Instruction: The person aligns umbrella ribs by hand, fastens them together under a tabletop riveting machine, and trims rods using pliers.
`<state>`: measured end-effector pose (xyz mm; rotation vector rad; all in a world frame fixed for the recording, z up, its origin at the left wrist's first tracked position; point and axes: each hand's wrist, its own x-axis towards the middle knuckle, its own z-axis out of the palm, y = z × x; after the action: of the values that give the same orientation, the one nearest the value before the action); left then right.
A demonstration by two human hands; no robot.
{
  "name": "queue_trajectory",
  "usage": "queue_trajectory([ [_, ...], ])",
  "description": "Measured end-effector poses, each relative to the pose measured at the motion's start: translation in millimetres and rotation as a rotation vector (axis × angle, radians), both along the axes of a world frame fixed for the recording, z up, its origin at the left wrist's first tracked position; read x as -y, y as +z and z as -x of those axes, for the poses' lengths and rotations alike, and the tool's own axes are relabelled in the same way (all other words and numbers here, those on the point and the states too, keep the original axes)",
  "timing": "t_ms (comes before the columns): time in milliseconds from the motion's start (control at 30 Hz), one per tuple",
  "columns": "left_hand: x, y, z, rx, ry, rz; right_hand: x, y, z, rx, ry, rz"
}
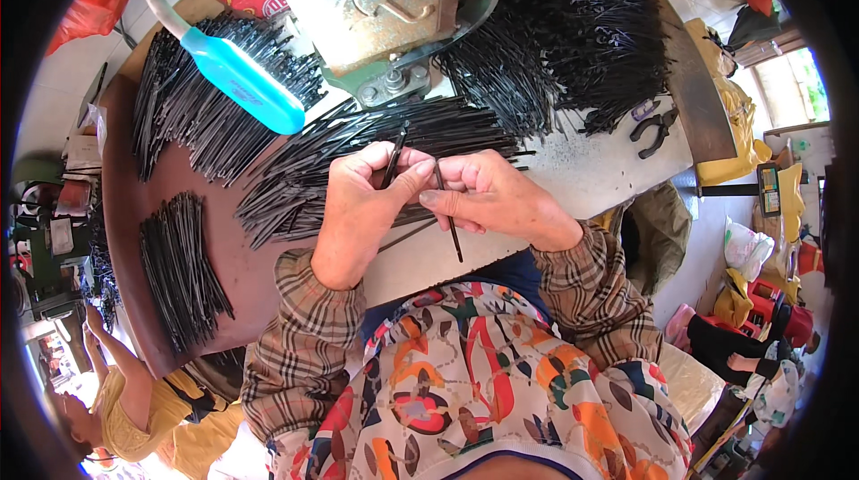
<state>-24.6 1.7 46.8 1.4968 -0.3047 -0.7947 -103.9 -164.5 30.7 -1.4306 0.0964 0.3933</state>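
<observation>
Over the near edge of the worktable, both my hands meet with fingertips pinched together. My left hand (pixel 358 212) is closed on a thin black rod (pixel 391 164) that slants up between thumb and fingers. Close against it, my right hand (pixel 506 198) pinches another thin black rod (pixel 454 234), whose lower end points down toward me. Fingers hide the middle of both rods, so I cannot tell whether they touch. Just beyond my hands lies a loose pile of similar black rods (pixel 309 176), spread across the table.
A green and metal machine (pixel 367 6) stands at the back middle, a blue lamp head (pixel 246 82) beside it. More rods are heaped at back left (pixel 197 104), near left (pixel 183 270) and back right (pixel 591 24). Black-handled pliers (pixel 656 131) lie right. Another person (pixel 125 399) sits at left.
</observation>
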Motion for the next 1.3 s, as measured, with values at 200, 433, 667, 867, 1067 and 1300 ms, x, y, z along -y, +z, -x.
queue_trajectory([
  [200, -3.0, -11.3, 1.4, 0.054, -0.032, 0.017, 1.8, -7.0, 2.9, -0.050, -0.012, -0.059],
  [433, -5.3, -10.9, 0.2, -0.094, 0.048, -0.023, -6.8, -24.7, 14.7, 0.010, -0.192, -0.005],
  [667, 1.1, -9.1, -10.9, -0.012, 0.030, -0.037, -8.4, -5.8, -0.3, 0.196, -0.439, 0.118],
  [867, 6.7, -14.2, -25.8, -0.101, 0.075, 0.058, -10.2, -8.8, -35.4, 0.328, -0.490, 0.241],
  [1067, 5.1, -28.2, -29.1, -0.038, 0.173, 0.172, -12.4, -27.9, -50.3, 0.403, -0.501, 0.293],
  [1300, 5.1, -34.0, -31.9, -0.034, 0.202, 0.223, -14.5, -28.6, -51.5, 0.333, -0.506, 0.255],
])
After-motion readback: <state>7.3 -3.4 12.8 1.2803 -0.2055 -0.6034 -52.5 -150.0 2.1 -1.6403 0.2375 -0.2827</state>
